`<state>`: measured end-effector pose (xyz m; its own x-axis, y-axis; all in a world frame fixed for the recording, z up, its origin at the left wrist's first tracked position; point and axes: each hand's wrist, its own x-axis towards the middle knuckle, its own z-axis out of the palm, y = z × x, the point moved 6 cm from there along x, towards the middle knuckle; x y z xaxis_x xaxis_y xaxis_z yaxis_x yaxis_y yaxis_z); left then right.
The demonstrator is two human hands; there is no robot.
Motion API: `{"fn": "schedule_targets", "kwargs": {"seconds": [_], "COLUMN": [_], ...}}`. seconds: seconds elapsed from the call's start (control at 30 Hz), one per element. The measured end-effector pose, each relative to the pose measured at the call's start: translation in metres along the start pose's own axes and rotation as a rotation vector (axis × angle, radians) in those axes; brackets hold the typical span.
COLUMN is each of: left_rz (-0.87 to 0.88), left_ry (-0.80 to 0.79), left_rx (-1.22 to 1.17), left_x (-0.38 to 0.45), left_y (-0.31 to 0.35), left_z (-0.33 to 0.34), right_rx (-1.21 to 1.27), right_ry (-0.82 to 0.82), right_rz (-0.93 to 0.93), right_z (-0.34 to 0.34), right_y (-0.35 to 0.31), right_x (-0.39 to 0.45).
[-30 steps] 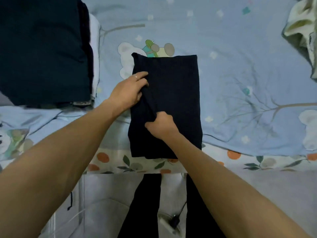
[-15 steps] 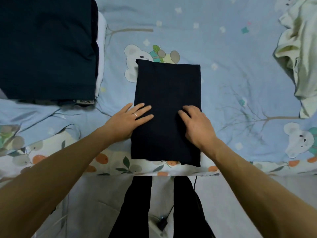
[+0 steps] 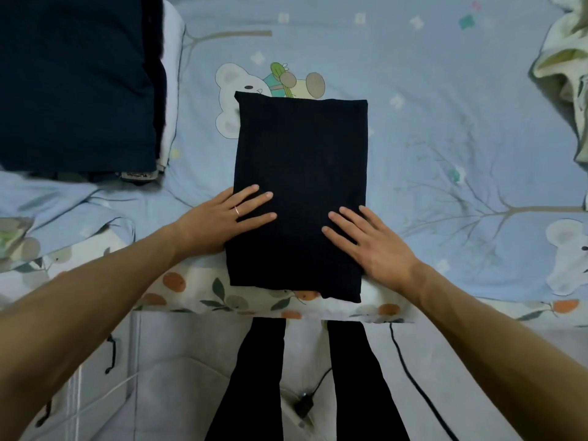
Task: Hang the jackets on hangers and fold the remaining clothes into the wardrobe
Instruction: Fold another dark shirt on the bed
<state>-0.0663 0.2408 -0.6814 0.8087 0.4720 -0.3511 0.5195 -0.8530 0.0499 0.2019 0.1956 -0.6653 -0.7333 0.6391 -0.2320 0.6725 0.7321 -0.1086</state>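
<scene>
A black garment (image 3: pixel 302 160) lies folded into a neat rectangle on the blue patterned bed sheet (image 3: pixel 429 90), its near edge at the bed's front. My left hand (image 3: pixel 222 221) lies flat with straight fingers on the garment's lower left edge; a ring shows on one finger. My right hand (image 3: pixel 372 243) lies flat with spread fingers on the lower right part. Neither hand grips the cloth.
A stack of folded dark clothes (image 3: pixel 73 84) with a white piece beneath sits at the back left. A crumpled pale cream garment (image 3: pixel 566 68) lies at the right edge. Below the bed's front edge are my dark-trousered legs (image 3: pixel 261 377) and black cables (image 3: pixel 413 377) on the floor.
One second ago my hands were pinching and tucking the fold near the garment's left side. Both have since opened and now lie flat on its lower part, fingers more spread.
</scene>
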Motion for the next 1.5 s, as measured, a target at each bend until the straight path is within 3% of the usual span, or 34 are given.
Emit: {"fn": "schedule_targets", "kwargs": {"seconds": [0.1,0.23,0.3,0.4,0.47,0.6,0.7,0.83,0.93,1.03,1.1,1.17,1.23,1.33,1.4,1.5], "left_rz": [-0.084,-0.32,-0.578,-1.079,-1.262,-1.316,-1.204,-1.213,-1.279,-1.349,-1.21,-0.907,-0.656,-0.573,-0.697,-0.934], "left_ry": [0.104,0.305,0.343,0.265,0.128,0.068,0.251,0.587,0.561,0.515,0.637,0.694,0.57,0.3,0.224,0.138], "left_rx": [-0.063,-0.467,-0.82,-1.402,-1.488,-1.569,-1.602,-1.525,-1.427,-1.082,-0.716,-0.43,-0.307,-0.279,-0.302,-0.44], "left_x": [0.0,0.01,0.014,0.016,0.018,0.023,0.032,0.04,0.043,0.038,0.037,0.053,0.083,0.115,0.112,0.096], "left_y": [-0.003,-0.013,-0.029,-0.06,-0.071,-0.079,-0.084,-0.089,-0.093,-0.095,-0.092,-0.079,-0.063,-0.061,-0.076,-0.104], "left_z": [-0.006,-0.031,-0.04,-0.034,-0.027,-0.028,-0.041,-0.053,-0.048,-0.057,-0.08,-0.103,-0.103,-0.076,-0.056,-0.043], "right_rx": [0.109,0.473,0.743,1.34,1.515,1.536,1.514,1.446,1.279,1.047,0.897,0.703,0.523,0.303,0.247,0.447], "right_ry": [0.004,-0.052,-0.104,0.017,0.021,0.063,0.224,0.45,0.475,0.479,0.597,0.687,0.633,0.346,0.22,0.21], "right_rz": [-0.002,0.108,0.321,0.831,1.057,1.21,1.164,1.148,1.22,1.255,1.184,0.978,0.691,0.389,0.477,0.887], "right_z": [-0.004,-0.04,-0.054,-0.046,-0.032,-0.022,-0.032,-0.04,-0.039,-0.048,-0.063,-0.081,-0.089,-0.064,-0.038,-0.018], "right_y": [0.01,0.033,0.051,0.094,0.106,0.108,0.111,0.12,0.131,0.131,0.125,0.116,0.103,0.081,0.09,0.118], "right_x": [0.008,0.027,0.039,0.055,0.061,0.064,0.072,0.077,0.074,0.069,0.068,0.08,0.107,0.139,0.136,0.108]}}
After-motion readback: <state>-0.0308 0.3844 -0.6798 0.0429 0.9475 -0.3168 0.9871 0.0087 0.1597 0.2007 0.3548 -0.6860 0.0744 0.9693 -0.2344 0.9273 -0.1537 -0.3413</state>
